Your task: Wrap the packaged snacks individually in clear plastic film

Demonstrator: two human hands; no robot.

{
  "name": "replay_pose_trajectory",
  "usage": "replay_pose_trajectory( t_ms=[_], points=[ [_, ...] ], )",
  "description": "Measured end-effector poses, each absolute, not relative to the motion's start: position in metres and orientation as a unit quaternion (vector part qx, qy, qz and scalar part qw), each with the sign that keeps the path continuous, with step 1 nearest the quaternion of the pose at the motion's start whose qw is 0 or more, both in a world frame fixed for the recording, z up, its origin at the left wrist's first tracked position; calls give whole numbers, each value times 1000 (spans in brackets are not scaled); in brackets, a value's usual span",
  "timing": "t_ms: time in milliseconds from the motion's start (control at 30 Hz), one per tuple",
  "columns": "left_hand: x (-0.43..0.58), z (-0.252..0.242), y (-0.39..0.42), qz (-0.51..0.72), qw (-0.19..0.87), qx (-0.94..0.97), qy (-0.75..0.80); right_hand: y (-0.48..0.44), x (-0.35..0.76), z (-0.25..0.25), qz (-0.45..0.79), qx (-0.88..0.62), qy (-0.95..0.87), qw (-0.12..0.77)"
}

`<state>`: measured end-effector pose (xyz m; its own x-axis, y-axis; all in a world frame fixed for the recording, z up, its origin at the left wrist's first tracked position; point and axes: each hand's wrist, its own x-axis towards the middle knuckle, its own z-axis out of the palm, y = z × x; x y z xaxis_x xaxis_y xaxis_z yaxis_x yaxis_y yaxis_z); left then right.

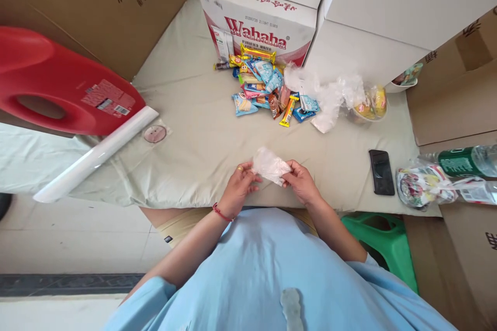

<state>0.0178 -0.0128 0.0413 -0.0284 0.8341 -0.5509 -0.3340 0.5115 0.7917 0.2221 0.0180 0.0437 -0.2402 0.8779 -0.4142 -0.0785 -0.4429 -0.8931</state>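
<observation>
A small, folded clear plastic bag (271, 165) is held just above the cloth, between my two hands near the table's front edge. My right hand (301, 182) pinches its right corner between thumb and fingers. At the bag's left edge, my left hand (239, 186) has its upper fingers closed on the plastic, while the lower fingers curl loosely beneath. Beyond the hands lies a heap of wrapped snacks (264, 80) in blue, yellow and red packets. More crumpled clear plastic bags (330, 95) lie to the right of that heap.
Behind the snacks stands a Wahaha carton (260, 26). On the left are a red jug (70, 83), a plastic film roll (97, 155) and a round pinkish item (155, 133). To the right lie a phone (381, 171), a bowl of yellow packets (368, 106) and a green-labelled bottle (462, 160).
</observation>
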Motion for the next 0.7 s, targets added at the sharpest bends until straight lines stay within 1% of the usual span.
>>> replay_pose_trajectory(
  t_ms=[67, 133, 167, 233, 300, 367, 400, 467, 533, 600, 700],
  points=[
    [23, 45, -14, 422, 690, 238, 537, 16, 222, 40, 683, -505, -411, 332],
    [24, 46, -12, 422, 679, 276, 533, 13, 221, 36, 642, -521, -467, 312],
    [24, 46, -11, 424, 666, 295, 538, 11, 221, 35, 590, -539, -513, 313],
    [21, 46, -8, 416, 645, 334, 547, 8, 219, 33, 440, -557, -623, 328],
    [19, 46, -8, 386, 644, 375, 544, 7, 218, 35, 318, -520, -721, 330],
    [18, 45, -8, 367, 639, 405, 541, 8, 218, 39, 288, -459, -779, 314],
    [17, 44, -9, 371, 630, 409, 547, 8, 218, 41, 298, -443, -786, 311],
    [16, 41, -10, 402, 601, 395, 566, 11, 220, 45, 350, -457, -751, 323],
    [15, 36, -11, 437, 582, 368, 579, 14, 222, 45, 427, -511, -654, 361],
    [13, 31, -11, 456, 584, 345, 576, 17, 225, 44, 504, -555, -524, 404],
    [10, 26, -11, 454, 605, 328, 565, 19, 227, 41, 584, -560, -391, 438]
  ],
)
